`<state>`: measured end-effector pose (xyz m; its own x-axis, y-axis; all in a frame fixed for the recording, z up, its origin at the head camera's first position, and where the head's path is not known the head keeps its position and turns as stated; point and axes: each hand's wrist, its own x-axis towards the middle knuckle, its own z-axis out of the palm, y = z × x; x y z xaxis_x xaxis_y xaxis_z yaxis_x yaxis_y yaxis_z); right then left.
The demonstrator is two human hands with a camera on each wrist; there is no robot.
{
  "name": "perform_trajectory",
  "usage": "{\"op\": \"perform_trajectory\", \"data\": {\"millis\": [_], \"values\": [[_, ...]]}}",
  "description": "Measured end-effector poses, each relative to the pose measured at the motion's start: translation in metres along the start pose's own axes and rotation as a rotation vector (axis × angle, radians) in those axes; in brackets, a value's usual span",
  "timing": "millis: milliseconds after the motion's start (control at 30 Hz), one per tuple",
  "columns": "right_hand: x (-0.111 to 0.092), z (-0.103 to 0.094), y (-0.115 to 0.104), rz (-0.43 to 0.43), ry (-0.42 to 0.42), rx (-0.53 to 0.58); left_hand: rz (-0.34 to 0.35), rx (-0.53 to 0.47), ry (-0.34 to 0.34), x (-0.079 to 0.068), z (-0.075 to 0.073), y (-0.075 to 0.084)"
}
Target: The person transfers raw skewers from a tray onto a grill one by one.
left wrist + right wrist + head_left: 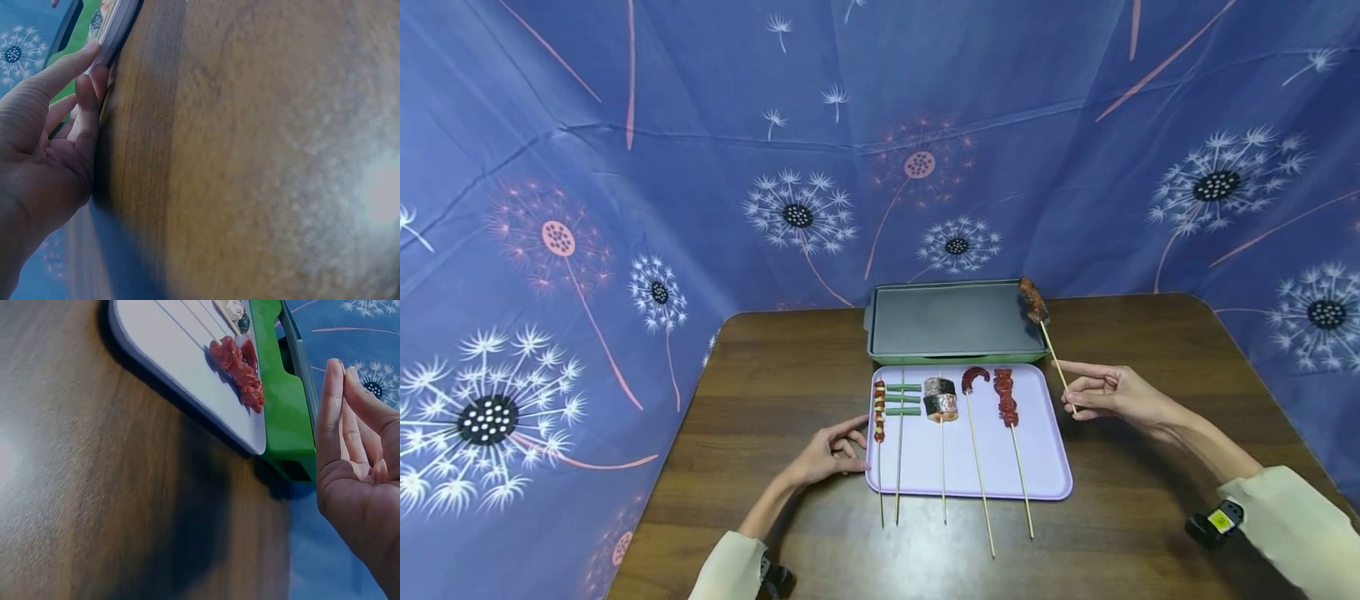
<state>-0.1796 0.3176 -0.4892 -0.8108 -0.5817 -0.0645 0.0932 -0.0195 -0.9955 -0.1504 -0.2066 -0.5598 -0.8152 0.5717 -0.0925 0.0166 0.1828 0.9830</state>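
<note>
Pinching the brown meat skewer by its stick, the right hand is clearly the nearer one; from those fingers it slants away to the griddle's back right corner. Left hand's fingers just touch the tray in front of the griddle. Right wrist cam gets the pinch up close, but I only spot the skewer in head view.

Your brown wood-grain tabletop looks glossy. You have a matt, dark-grey rectangular metal-looking griddle and a smooth, lilac rectangular plastic-looking tray.
</note>
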Motion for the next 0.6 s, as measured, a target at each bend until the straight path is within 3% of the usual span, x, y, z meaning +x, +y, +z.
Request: {"op": "perform_trajectory", "data": {"millis": [200, 600], "values": [[0.010, 0.004, 0.003, 0.014, 0.002, 0.031, 0.000, -0.023, -0.006, -0.001, 0.001, -0.003], [0.023, 0.004, 0.010, 0.061, 0.093, 0.039, 0.005, -0.029, 0.006, 0.000, 0.000, 0.000]]}}
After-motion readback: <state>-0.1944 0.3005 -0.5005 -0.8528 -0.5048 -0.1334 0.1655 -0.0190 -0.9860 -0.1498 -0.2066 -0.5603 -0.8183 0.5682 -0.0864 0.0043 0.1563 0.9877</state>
